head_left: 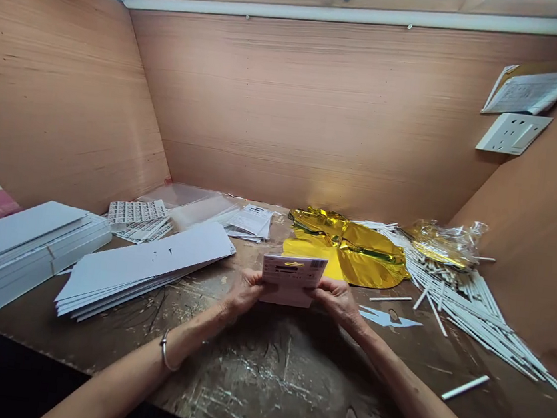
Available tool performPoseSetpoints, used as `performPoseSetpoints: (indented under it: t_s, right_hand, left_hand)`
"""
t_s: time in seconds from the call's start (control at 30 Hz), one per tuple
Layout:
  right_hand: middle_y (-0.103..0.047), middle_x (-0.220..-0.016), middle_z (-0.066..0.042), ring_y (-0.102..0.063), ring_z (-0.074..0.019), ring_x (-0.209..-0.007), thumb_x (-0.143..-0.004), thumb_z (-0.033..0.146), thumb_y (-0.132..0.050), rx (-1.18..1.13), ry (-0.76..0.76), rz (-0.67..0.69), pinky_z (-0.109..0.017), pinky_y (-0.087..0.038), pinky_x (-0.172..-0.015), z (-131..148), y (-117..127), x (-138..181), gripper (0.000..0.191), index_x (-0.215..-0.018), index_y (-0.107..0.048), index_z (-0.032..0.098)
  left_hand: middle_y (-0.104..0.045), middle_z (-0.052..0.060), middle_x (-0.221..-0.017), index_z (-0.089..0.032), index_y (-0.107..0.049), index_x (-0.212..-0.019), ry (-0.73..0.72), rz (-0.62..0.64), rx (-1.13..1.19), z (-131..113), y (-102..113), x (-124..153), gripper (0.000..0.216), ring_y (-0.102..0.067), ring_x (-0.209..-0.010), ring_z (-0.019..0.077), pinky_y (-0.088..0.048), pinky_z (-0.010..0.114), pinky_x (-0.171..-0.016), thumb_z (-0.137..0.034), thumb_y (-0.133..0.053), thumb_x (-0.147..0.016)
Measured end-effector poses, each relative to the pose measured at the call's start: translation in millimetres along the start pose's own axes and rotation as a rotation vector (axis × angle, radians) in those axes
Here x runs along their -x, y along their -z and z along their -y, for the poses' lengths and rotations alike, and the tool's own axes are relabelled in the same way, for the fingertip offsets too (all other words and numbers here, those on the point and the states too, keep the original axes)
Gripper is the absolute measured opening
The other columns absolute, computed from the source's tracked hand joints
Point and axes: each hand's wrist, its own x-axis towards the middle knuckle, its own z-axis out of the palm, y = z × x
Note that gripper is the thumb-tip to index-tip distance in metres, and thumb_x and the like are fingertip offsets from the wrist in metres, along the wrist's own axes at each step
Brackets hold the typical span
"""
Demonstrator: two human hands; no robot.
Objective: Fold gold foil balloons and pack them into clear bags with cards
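Observation:
Between my two hands is a printed white card [293, 281] with a hang slot near its top edge and dark lines of print. My left hand [248, 289] grips its left edge, fingers closed on it. On the opposite edge my right hand [337, 299] pinches the card the same way. Just behind the card lies a shiny gold foil balloon [369, 249], flat on the table. A small pale blue cut-out piece [389, 319] rests by my right wrist. Whether the card is one sheet or several stacked together, I cannot tell.
Stacks of white card [146, 268] and a banded pile [28, 241] stand at the left. Behind them are sticker sheets [139, 217], clear plastic sleeves [202, 210] and printed cards [251, 221]. Many white sticks [477, 315] and a clear plastic bag [448, 242] lie right.

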Motion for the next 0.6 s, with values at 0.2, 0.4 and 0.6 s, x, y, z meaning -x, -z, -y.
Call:
performPoseSetpoints:
  t_s: [0.2,0.4,0.6]
  right_hand:
    - [-0.059,-0.066,0.002,-0.053,-0.0147,-0.07,-0.065,0.027,-0.059,0.148,0.136,0.09,-0.028,-0.04,-0.073,-18.6,-3.1,-3.0,0.01,-0.06,-0.065,0.02]
    - [-0.061,-0.077,0.001,-0.053,-0.0164,-0.076,-0.066,0.029,-0.058,-0.051,0.017,0.03,-0.027,-0.042,-0.069,-12.5,-7.2,1.2,0.018,-0.078,-0.067,0.02]
    - [-0.063,-0.077,0.001,-0.054,-0.0173,-0.076,-0.069,0.034,-0.055,-0.02,0.015,0.099,-0.027,-0.042,-0.07,-17.7,-8.1,-3.1,0.021,-0.077,-0.068,0.021]
  left_hand:
    - [-0.066,0.004,-0.092,-0.017,-0.067,-0.09,-0.018,-0.017,0.075,2.0,-0.2,5.4,0.029,-0.056,-0.09,0.0205,-0.042,0.03,-0.083,-0.026,-0.066,-0.062]
    - [-0.067,0.004,-0.08,-0.013,-0.069,-0.083,0.044,-0.102,0.145,-1.5,-2.9,4.2,0.03,-0.057,-0.084,0.0211,-0.043,0.03,-0.078,-0.037,-0.063,-0.066]
    - [-0.066,0.002,-0.071,-0.014,-0.068,-0.076,0.092,-0.138,0.158,15.6,-6.1,-0.1,0.025,-0.058,-0.072,0.0169,-0.045,0.027,-0.071,-0.035,-0.065,-0.062]
